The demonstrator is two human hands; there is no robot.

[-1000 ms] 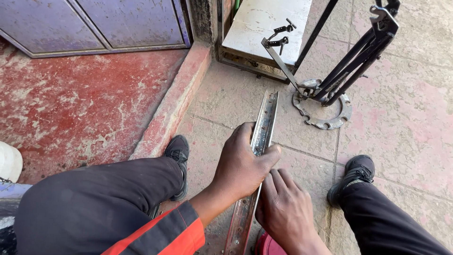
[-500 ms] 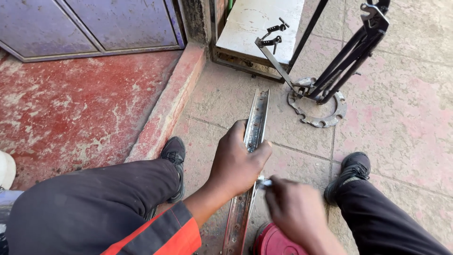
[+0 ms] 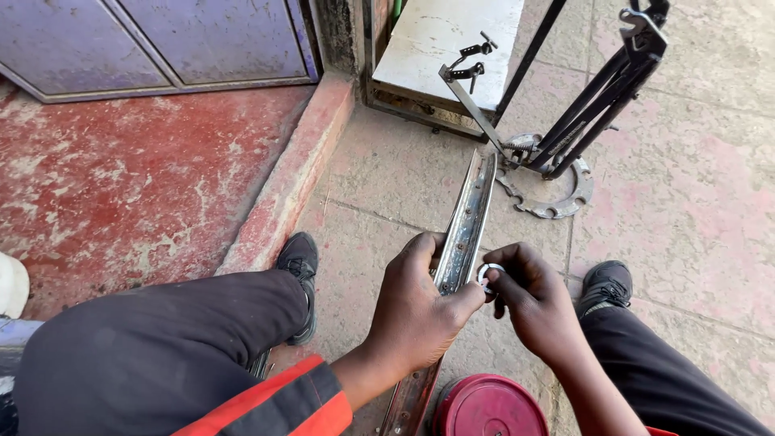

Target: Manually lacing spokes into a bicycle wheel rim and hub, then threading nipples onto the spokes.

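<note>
Left hand (image 3: 420, 311) grips the metal wheel rim (image 3: 464, 234) while right hand (image 3: 529, 300) pinches a small metal ring (image 3: 487, 274) at its edge, ring-fitting step needing careful alignment.

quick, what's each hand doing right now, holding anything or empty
Left hand: closed around the metal wheel rim, gripping it.
Right hand: fingers pinched on a small silver ring held against the rim's edge.

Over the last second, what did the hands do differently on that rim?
The right hand came off the metal rim and now pinches a small silver ring beside it. The left hand kept its grip on the rim. The red round lid and both shoes stayed put.
</note>
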